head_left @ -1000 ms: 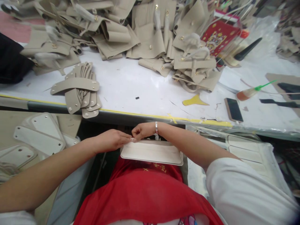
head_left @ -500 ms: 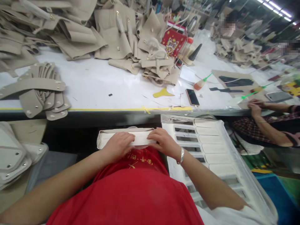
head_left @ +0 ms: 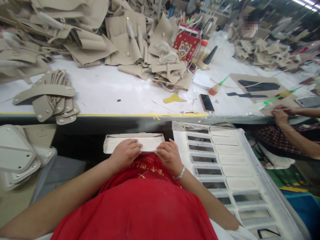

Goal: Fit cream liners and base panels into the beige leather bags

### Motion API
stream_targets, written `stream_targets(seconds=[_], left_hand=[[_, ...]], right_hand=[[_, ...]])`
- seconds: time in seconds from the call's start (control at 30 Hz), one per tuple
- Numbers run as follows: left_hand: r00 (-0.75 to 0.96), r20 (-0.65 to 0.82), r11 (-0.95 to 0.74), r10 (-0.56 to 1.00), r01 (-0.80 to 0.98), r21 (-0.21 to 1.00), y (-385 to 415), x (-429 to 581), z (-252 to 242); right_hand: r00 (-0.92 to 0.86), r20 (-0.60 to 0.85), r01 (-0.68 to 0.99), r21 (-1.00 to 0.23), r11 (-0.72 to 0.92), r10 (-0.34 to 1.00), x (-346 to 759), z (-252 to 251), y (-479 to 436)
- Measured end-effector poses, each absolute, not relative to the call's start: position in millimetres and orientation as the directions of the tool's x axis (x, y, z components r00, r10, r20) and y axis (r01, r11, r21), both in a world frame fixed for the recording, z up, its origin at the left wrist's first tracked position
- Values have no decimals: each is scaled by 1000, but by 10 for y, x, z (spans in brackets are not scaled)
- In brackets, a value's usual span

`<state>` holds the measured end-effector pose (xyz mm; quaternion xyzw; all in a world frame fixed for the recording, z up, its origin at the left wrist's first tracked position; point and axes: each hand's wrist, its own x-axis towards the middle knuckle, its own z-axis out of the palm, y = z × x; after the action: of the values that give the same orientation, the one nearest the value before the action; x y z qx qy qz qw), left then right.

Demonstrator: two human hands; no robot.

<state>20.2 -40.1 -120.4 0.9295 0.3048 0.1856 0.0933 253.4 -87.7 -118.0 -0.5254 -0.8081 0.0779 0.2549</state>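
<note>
Over the red apron is a long cream box-shaped piece, shallow, with thin raised edges and a pale inside. My left hand grips its near edge left of the middle, fingertips over the edge and onto the inside. At the near right corner, my right hand is closed on the edge with bent fingers. Both thumbs are mostly hidden, as is the underside of the piece.
A white slotted rack holding several cream panels stands to the right. Beige strap pieces, a phone and a glue bottle lie on the white table. A co-worker's hands are at far right.
My right hand has drawn in slightly, its wrist lower and closer to my body. The cream piece has tipped a little, showing more of its inside. The view has shifted slightly.
</note>
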Motion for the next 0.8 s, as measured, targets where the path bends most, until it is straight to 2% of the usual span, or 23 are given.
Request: stream_targets(seconds=[0.33,0.4,0.5,0.57,0.67,0.73,0.8], left_hand=[[691,167,-702,703,637,318,-423,325,-1069],[649,132,-656,749,700,283,-433,381,-1016],[563,65,-563,824,800,207,-435,454,-917],[552,-14,-541,834,821,184,-419,476,-873],[579,-111,-552,808,809,201,-381,462,-866],[591,-122,-558,798,799,222,-362,436,-883],[596,-119,-559,794,793,241,-355,411,-899]], right_hand=[[-184,230,894,-364,260,956,2366,-1139,-847],[-92,244,914,-364,179,965,2317,-1130,-853],[130,233,924,-380,-33,964,2319,-1133,-879],[244,128,897,-406,-173,961,2359,-1157,-902],[271,-170,790,-523,-320,947,2389,-1227,-925],[239,-411,589,-659,-468,880,2350,-1266,-926],[158,-608,306,-719,-624,778,2271,-1274,-913]])
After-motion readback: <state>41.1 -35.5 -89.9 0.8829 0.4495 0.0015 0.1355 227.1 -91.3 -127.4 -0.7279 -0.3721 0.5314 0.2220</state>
